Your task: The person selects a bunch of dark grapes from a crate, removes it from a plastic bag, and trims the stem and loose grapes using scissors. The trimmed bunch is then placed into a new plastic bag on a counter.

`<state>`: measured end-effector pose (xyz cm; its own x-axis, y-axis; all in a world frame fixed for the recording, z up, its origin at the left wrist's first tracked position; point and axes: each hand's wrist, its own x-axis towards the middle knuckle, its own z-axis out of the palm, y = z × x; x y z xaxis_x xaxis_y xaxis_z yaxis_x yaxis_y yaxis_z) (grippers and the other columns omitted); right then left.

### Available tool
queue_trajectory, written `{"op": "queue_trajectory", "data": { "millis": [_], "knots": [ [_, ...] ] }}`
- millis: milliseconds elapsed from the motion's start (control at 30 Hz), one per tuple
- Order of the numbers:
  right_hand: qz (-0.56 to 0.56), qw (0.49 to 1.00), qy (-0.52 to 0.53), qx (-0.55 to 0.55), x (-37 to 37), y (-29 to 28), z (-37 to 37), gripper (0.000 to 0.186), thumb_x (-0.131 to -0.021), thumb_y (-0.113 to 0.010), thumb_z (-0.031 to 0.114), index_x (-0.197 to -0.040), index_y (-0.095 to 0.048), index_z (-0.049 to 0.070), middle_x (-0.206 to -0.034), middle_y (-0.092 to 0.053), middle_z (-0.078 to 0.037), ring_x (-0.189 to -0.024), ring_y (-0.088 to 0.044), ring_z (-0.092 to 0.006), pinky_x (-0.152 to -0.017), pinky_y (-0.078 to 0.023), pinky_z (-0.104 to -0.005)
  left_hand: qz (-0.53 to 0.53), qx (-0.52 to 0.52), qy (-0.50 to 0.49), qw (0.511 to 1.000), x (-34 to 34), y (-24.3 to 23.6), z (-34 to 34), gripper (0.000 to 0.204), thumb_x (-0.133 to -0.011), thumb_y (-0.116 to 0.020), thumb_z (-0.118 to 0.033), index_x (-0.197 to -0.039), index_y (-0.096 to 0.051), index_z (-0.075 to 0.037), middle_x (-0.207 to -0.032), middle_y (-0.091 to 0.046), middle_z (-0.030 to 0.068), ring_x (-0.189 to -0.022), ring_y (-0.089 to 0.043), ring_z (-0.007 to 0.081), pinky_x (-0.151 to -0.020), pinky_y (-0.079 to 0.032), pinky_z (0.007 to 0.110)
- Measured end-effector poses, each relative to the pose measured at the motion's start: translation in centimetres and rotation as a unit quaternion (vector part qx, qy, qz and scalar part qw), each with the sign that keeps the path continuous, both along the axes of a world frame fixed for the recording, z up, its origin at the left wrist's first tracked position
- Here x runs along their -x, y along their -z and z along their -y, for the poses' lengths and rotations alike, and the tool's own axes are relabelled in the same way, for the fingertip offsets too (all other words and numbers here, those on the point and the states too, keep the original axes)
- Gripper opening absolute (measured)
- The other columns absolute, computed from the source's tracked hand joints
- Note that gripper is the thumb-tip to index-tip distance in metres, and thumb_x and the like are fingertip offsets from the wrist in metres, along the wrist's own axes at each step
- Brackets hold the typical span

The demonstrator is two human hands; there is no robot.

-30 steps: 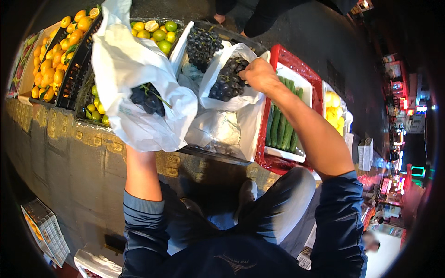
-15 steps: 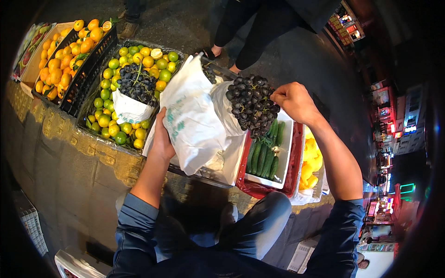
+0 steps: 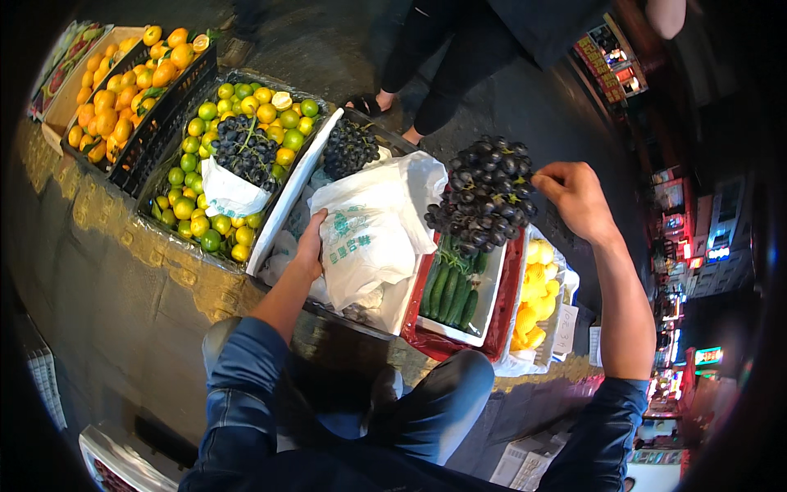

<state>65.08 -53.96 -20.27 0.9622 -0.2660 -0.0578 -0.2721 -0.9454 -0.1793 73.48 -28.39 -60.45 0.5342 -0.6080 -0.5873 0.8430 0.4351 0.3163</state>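
Note:
My right hand (image 3: pixel 579 198) holds up a big bunch of dark grapes (image 3: pixel 484 197) by its stem, above the red crate of green cucumbers (image 3: pixel 452 289). My left hand (image 3: pixel 311 244) grips the edge of a white plastic bag (image 3: pixel 370 230) with green print, which hangs just left of the grapes. Beneath the bag lies a white box (image 3: pixel 287 197) with more dark grapes (image 3: pixel 348 148) on white bags.
A black crate of green and yellow citrus (image 3: pixel 246 107) carries another grape bunch on a white bag. Oranges (image 3: pixel 123 90) fill a crate at far left. Yellow fruit (image 3: pixel 537 303) sits right of the cucumbers. A person in dark trousers (image 3: pixel 443 57) stands beyond the stall.
My right hand has lifted the grape bunch clear of its white bag and moved it right. The white bag in my left hand has come lower, and my view has shifted left.

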Motion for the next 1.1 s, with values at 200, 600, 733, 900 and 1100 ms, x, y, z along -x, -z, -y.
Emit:
{"op": "queue_trajectory", "data": {
  "millis": [200, 600, 733, 900, 1100],
  "knots": [
    [0.023, 0.999, 0.025, 0.031, 1.6, -3.9, -0.9, 0.023, -0.094, -0.066, 0.014, -0.097, -0.072, -0.008, -0.068, -0.062, -0.012, -0.062, -0.054, -0.0135, -0.059, -0.045, -0.0336, 0.038, -0.215, 0.046, 0.975, -1.7, 5.5, 2.2, 0.073, -0.084, -0.073, -0.053, -0.133, -0.06, -0.001, -0.12, -0.071, 0.0154, -0.106, -0.07, 0.0293, -0.092, -0.054, 0.04],
    [0.081, 0.993, -0.075, 0.032, 3.2, -11.2, -4.0, 0.014, -0.093, -0.07, 0.006, -0.096, -0.069, -0.007, -0.078, -0.058, -0.009, -0.071, -0.053, -0.0143, -0.066, -0.043, -0.0309, 0.515, -0.492, -0.009, 0.702, 2.9, -2.5, 3.7, 0.055, -0.086, -0.077, -0.036, -0.125, -0.064, 0.0, -0.121, -0.069, 0.0226, -0.103, -0.069, 0.0417, -0.089, -0.054, 0.05],
    [0.084, 0.99, -0.094, 0.054, 3.4, -14.7, -5.9, 0.015, -0.094, -0.071, 0.007, -0.097, -0.069, -0.007, -0.079, -0.057, -0.008, -0.074, -0.053, -0.016, -0.069, -0.043, -0.0305, 0.565, -0.18, -0.197, 0.781, 7.1, -16.3, 4.6, 0.017, -0.086, -0.073, -0.003, -0.102, -0.073, -0.004, -0.1, -0.072, 0.0143, -0.086, -0.071, 0.0324, -0.079, -0.057, 0.038],
    [0.1, 0.984, -0.123, 0.077, 3.9, -19.4, -8.3, 0.016, -0.095, -0.07, 0.01, -0.098, -0.069, -0.005, -0.081, -0.057, -0.008, -0.077, -0.053, -0.0169, -0.073, -0.044, -0.0317, 0.679, -0.174, -0.291, 0.651, 8.5, -28.4, 2.4, 0.036, -0.08, -0.082, -0.008, -0.112, -0.066, -0.003, -0.112, -0.067, 0.015, -0.103, -0.066, 0.0326, -0.088, -0.055, 0.04],
    [0.121, 0.973, -0.164, 0.111, 4.3, -25.1, -10.4, 0.015, -0.094, -0.069, 0.011, -0.1, -0.07, -0.003, -0.082, -0.058, -0.007, -0.079, -0.054, -0.0173, -0.076, -0.045, -0.0322, 0.622, 0.051, -0.16, 0.765, 4.5, -33.8, 1.8, 0.094, -0.083, -0.085, -0.022, -0.155, -0.029, 0.003, -0.151, -0.043, 0.0218, -0.14, -0.045, 0.0318, -0.117, -0.036, 0.041]
  ]
}}
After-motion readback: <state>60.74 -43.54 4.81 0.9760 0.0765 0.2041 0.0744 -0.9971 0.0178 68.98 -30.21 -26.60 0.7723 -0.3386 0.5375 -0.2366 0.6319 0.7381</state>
